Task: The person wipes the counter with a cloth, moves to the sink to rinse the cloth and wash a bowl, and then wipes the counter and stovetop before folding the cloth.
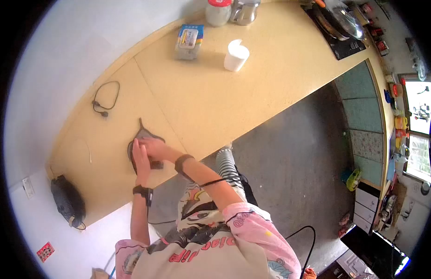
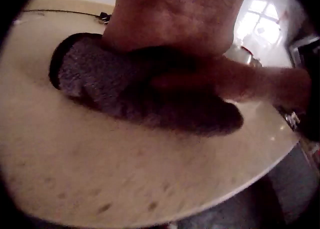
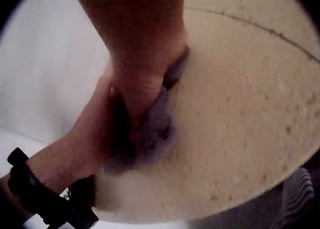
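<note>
A dark grey fuzzy cloth [image 1: 145, 137] lies on the beige counter [image 1: 215, 102] near its front edge. My left hand [image 1: 140, 157] rests flat on it with straight fingers; the left wrist view shows the palm pressing the cloth [image 2: 145, 99] down. My right hand [image 1: 154, 149] reaches across from the right and lies over the same cloth, touching the left hand. In the right wrist view its fingers [image 3: 142, 96] dig into the bunched cloth [image 3: 152, 134] and appear to pinch it. Much of the cloth is hidden under both hands.
A black cable [image 1: 106, 98] lies further back on the counter. A white cup [image 1: 235, 55], a boxed pack [image 1: 189, 41], a red-lidded jar [image 1: 218, 11] and a metal pot [image 1: 244, 10] stand far off. A lidded pan [image 1: 341, 21] sits on a hob. A black bag [image 1: 66, 200] lies at the left end.
</note>
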Demonstrator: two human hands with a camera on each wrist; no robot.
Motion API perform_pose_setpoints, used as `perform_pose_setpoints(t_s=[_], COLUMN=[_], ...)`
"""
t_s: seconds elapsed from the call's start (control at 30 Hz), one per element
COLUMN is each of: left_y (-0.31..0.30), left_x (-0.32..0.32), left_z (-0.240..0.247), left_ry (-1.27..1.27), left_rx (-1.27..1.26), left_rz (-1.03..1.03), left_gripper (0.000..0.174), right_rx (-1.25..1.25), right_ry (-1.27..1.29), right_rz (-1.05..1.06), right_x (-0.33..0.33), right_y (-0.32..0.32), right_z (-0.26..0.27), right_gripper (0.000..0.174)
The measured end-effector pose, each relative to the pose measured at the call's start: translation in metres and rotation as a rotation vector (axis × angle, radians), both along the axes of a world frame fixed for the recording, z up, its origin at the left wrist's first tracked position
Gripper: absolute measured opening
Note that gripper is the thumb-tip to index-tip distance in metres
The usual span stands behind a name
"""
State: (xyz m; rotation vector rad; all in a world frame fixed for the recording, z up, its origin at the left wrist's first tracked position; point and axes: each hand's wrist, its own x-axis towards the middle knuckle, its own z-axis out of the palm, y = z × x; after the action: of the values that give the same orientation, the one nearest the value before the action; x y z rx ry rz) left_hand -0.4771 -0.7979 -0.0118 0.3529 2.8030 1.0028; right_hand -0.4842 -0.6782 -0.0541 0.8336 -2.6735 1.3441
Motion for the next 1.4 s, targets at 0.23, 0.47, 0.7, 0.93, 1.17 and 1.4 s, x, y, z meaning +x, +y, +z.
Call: perform_pose_setpoints(t_s=[0.23,0.47,0.7,0.93,1.17,1.4], left_y=[0.176,0.383,0.496,0.569,0.722,0.794], left_x=[-0.040,0.011,0.015,-0.041,-0.151,-0.199], left_z=[-0.003,0.006,-0.020,-0.021,-0.033,-0.031], left_ry=[0.129,0.317,0.409,0.380,0.468,0.398], left_rx=[-0.143,0.068,0.198,0.264,0.209,0.197], left_rz=[-0.236,-0.430,-0.516,-0.626,-0.510,-0.435], left_gripper=[0.047,0.020,0.013,0.014,0.019,0.020], right_rx=[-0.031,0.158,0.240,0.297,0.318,0.408], right_ry=[0.007,-0.137,-0.114,0.005,0.026,0.208], right_rz=[-0.233,-0.229,-0.363,-0.413,-0.291,-0.358], right_x=[-0.013,0.071,0.105,0.066,-0.057,-0.110], right_y=[0.172,0.396,0.499,0.562,0.724,0.797], right_z=[0.000,0.041,0.042,0.016,0.030,0.006], right_gripper=[0.043,0.056,0.053,0.060,0.057,0.050])
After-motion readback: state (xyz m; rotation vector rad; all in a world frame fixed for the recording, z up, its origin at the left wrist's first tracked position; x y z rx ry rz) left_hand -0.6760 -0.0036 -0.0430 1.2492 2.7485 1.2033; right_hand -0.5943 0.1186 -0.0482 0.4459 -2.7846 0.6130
